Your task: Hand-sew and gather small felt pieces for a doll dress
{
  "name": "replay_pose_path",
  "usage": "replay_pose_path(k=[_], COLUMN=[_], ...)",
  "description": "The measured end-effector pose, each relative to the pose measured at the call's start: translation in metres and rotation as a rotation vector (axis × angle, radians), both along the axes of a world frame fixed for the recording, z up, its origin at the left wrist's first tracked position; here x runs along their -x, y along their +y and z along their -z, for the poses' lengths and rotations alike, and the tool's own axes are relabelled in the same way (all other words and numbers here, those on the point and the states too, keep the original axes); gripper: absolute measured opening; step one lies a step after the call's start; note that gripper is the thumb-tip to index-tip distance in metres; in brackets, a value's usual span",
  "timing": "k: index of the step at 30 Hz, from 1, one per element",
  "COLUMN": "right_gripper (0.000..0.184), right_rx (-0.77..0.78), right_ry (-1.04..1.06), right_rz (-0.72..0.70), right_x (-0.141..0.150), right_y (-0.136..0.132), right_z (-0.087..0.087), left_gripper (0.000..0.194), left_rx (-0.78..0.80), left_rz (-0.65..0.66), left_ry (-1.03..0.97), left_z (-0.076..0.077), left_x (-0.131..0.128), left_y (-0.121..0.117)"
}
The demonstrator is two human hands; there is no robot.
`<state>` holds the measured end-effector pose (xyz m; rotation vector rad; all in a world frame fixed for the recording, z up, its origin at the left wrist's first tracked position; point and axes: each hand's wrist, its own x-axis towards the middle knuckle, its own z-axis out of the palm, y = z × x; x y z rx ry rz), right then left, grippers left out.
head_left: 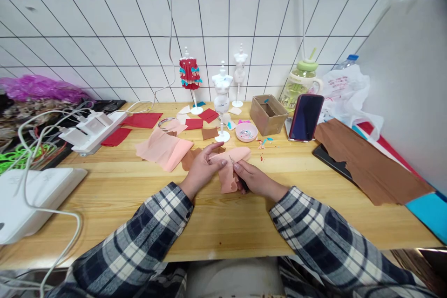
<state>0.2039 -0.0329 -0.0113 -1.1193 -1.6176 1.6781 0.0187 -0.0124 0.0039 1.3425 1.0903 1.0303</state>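
Observation:
My left hand [206, 166] pinches a piece of peach crepe paper [227, 181] between thumb and fingers. Closed around the dark handles of small scissors [243, 185], my right hand [252, 176] sits at the paper's right side. The blades are at the paper, mostly hidden by it and my fingers. Just beyond my hands stands a bare white mini dress form [222, 88]. A larger peach sheet [165, 149] lies left of my left hand, with a brown scrap [190, 159] partly beneath it.
Behind are a form in a red dress [190, 74], another bare form [240, 67], a pink dish [246, 132] of small bits and a cardboard box [268, 114]. A phone [306, 118] leans at right near brown paper [373, 163]. A power strip [94, 130] and cables lie left.

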Motion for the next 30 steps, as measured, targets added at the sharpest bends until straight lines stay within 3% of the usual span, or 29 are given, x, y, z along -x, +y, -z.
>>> replay_pose_path(k=[10,18,30], right_gripper=[0.050,0.054,0.058], right_rx=[-0.036,-0.045,-0.033], right_ry=[0.018,0.005,-0.056], right_rz=[-0.070,-0.070,-0.056], right_x=[-0.0021,-0.0034,-0.0037], right_y=[0.0014,0.0004,0.0018], right_z=[0.0024,-0.0020,-0.0018], left_gripper=[0.060,0.062,0.056], left_rx=[0.003,0.037,0.005], left_rz=[-0.016,0.005,-0.012], left_ry=[-0.023,-0.107,-0.057], left_z=[0.0002,0.0044,0.0037], left_x=[0.0023,0.0016,0.0038], left_y=[0.0005,0.0018,0.0023])
